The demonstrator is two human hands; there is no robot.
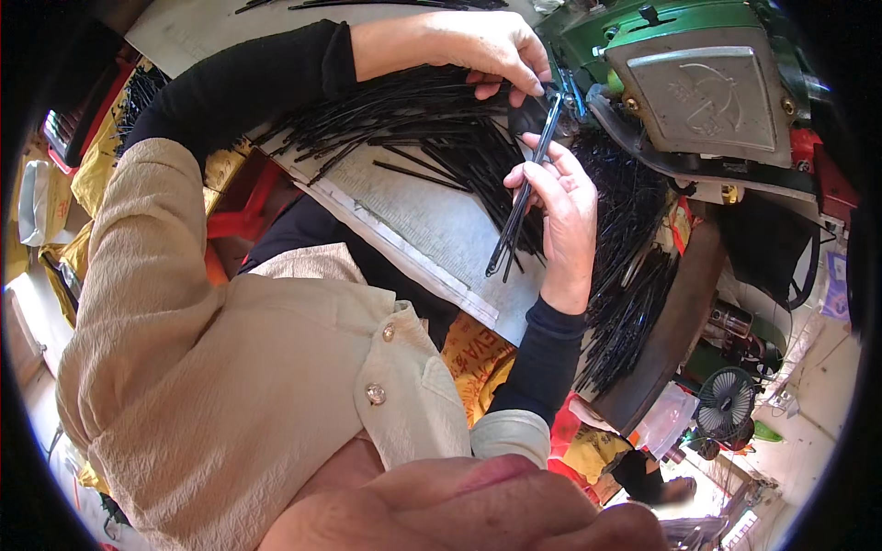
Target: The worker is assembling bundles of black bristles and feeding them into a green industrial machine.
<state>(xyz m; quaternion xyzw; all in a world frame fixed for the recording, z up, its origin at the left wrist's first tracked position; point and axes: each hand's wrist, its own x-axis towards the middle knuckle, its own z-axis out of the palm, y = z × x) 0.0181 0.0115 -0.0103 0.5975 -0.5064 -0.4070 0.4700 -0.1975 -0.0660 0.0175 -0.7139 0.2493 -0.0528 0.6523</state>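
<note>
A small bunch of thin black rods [516, 220], some with eyelet ends, slants up between thumb and fingers of my right hand [567, 220]. Above it, my left hand [491, 50] reaches in from the left with thumb and fingers pinched together, close beside the upper end of the bunch. Whatever lies between those fingertips is too small to make out. Many similar black rods [413, 110] lie spread across the pale tabletop [390, 219] beneath both hands. Just past the left fingertips sits a dark flat part [527, 118], partly covered.
A green machine with a grey metal cover [703, 96] stands close by at upper right. Below it, more black rods [634, 275] are heaped beside a brown curved rim [675, 326]. A small fan [726, 404] stands at lower right. Yellow sacks [478, 367] lie under the table edge.
</note>
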